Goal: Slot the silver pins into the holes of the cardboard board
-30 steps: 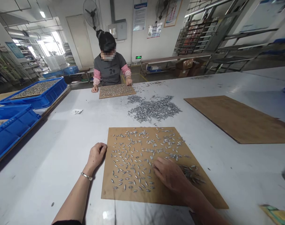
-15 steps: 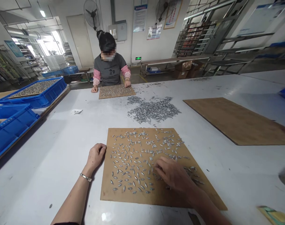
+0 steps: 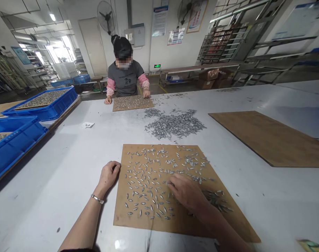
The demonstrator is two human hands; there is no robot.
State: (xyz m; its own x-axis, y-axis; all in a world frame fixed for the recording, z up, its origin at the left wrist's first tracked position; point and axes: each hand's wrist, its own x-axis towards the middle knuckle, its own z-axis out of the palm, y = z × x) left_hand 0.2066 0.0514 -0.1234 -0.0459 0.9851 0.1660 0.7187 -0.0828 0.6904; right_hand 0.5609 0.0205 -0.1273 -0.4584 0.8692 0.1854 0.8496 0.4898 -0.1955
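A brown board [image 3: 185,224] lies flat on the white table, strewn with small silver spindle-shaped metal pieces [image 3: 156,199]. On its left side the pieces lie apart from each other, while towards the right edge some are bunched in a small heap [image 3: 217,200]. My left hand [image 3: 109,175] rests on the table with curled fingers, its fingertips at the board's left edge. Over the middle of the board, my right hand [image 3: 184,190] has thumb and fingers pinched together, low among the pieces. Whatever is between those fingertips is too small to make out.
Beyond the board lies a large loose pile of metal pieces [image 3: 175,124]. A co-worker [image 3: 126,78] sits across the table at another filled board [image 3: 133,103]. Blue crates [image 3: 14,134] stand along the left, and a bare brown board [image 3: 275,140] lies on the right.
My right hand has moved slightly left over the board, its fingers still pinched. My left hand stays at the board's edge. The view has shifted a little.
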